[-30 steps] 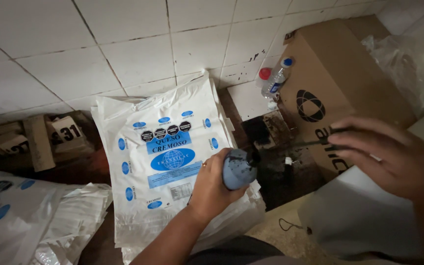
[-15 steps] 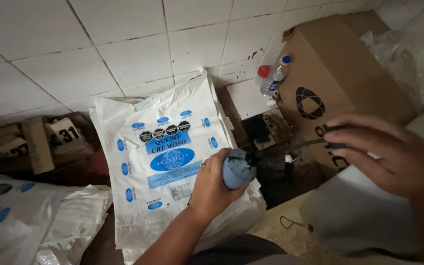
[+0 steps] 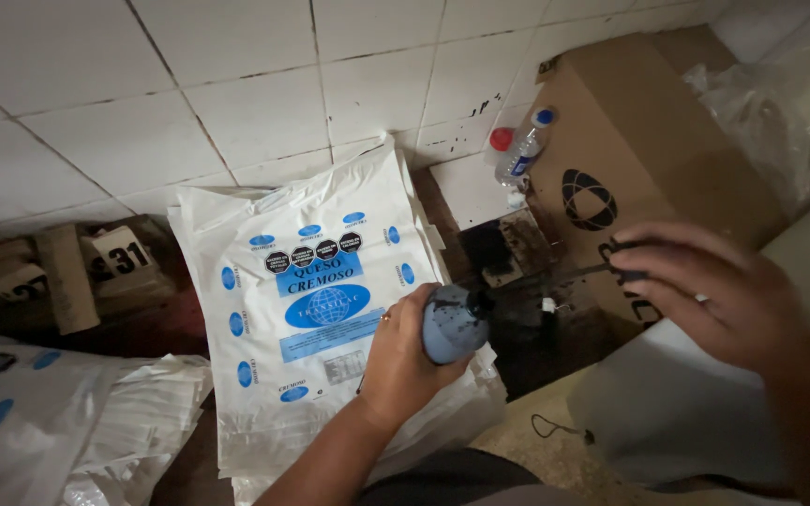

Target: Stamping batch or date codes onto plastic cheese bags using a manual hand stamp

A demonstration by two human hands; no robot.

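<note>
My left hand (image 3: 403, 361) grips a small grey-blue bottle (image 3: 453, 324) spattered with dark ink, held tilted over a stack of white plastic bags (image 3: 302, 309) printed in blue. My right hand (image 3: 719, 290) pinches a thin dark stick or brush (image 3: 585, 272) whose tip reaches toward the bottle's mouth. Below the two lies a dark, ink-stained pad (image 3: 536, 319) on the surface.
A brown cardboard box (image 3: 639, 141) leans at the right, with a clear water bottle (image 3: 522, 150) beside it against the white tiled wall (image 3: 236, 84). Wooden number stamps (image 3: 119, 258) lie at the left. More bags (image 3: 39, 422) pile at the lower left. A crumpled clear plastic bag (image 3: 771, 122) sits far right.
The right hand with the stick has drifted slightly left and down toward the bottle. The left hand and bottle stay almost still.
</note>
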